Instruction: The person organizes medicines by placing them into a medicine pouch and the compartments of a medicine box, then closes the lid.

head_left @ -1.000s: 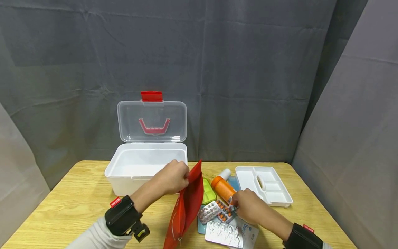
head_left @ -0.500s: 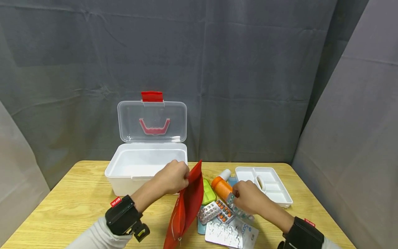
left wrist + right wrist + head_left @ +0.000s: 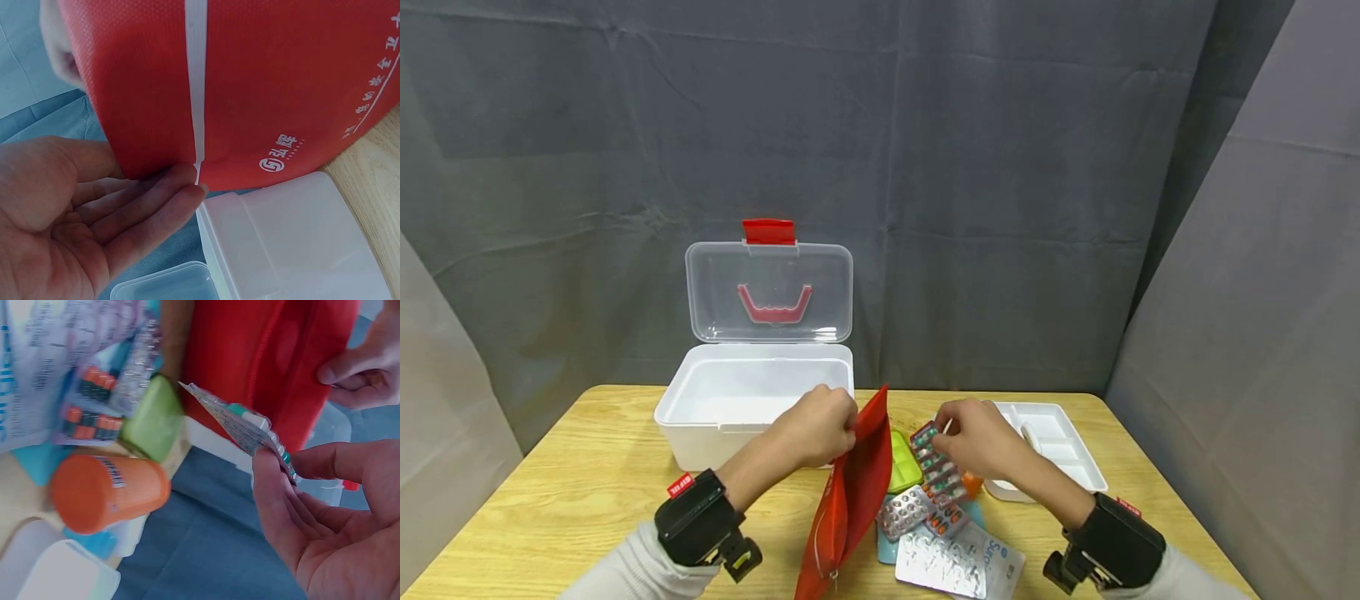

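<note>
My left hand pinches the upper edge of a red zip pouch and holds it upright. In the left wrist view, white print and a pale zip show on the pouch. Between thumb and fingers, my right hand grips a blister pack of green-and-white capsules, raised over the pile to the right of the pouch. Below it lie a silver blister pack, a pack of orange-and-dark capsules, a green pill case and an orange bottle, mostly hidden in the head view.
Behind my left hand stands a white box with its clear lid raised. A white divided tray sits at the right. Foil and printed packs lie near the front. Grey cloth hangs around the table.
My right hand has lifted the green capsule blister pack off the pile and carried it left and upward, towards the pouch. The left hand and pouch have stayed in place.
</note>
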The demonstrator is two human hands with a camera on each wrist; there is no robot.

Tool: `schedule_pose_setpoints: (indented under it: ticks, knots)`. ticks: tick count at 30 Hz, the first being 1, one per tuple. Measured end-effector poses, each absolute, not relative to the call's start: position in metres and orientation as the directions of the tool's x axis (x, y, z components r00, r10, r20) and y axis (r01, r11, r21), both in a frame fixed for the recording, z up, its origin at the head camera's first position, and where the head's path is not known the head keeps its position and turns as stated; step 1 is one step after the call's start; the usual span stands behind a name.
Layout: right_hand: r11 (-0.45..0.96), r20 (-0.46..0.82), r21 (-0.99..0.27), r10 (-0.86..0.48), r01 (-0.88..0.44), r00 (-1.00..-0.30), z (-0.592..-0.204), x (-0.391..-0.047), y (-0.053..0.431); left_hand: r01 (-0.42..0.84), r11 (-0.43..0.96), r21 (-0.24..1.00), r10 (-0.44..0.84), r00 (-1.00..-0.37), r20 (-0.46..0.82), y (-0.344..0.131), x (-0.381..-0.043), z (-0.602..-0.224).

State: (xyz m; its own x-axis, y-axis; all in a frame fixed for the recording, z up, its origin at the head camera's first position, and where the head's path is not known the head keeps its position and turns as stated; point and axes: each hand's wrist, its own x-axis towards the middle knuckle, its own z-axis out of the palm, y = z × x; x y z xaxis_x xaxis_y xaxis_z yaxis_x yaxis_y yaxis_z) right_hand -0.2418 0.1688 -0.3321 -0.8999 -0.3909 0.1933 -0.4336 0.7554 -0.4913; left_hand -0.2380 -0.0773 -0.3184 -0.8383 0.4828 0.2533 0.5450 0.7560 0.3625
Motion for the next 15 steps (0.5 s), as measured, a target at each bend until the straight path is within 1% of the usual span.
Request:
schedule_pose_setpoints:
  ticks: [9, 15]
  knots:
    - [0.699, 0.114, -0.612, -0.385, -0.37, -0.916, -0.309, -0.249, 0.147, 0.558, 0.75, 0.356, 0.492, -0.83, 0.263, -0.078, -0.238, -0.319]
    - [0.664, 0.048, -0.679, -0.386, -0.313, -0.921, -0.311, -0.255, 0.139, 0.543, 0.757, 0.363, 0.484, -0.84, 0.247, -0.078, -0.238, -0.318]
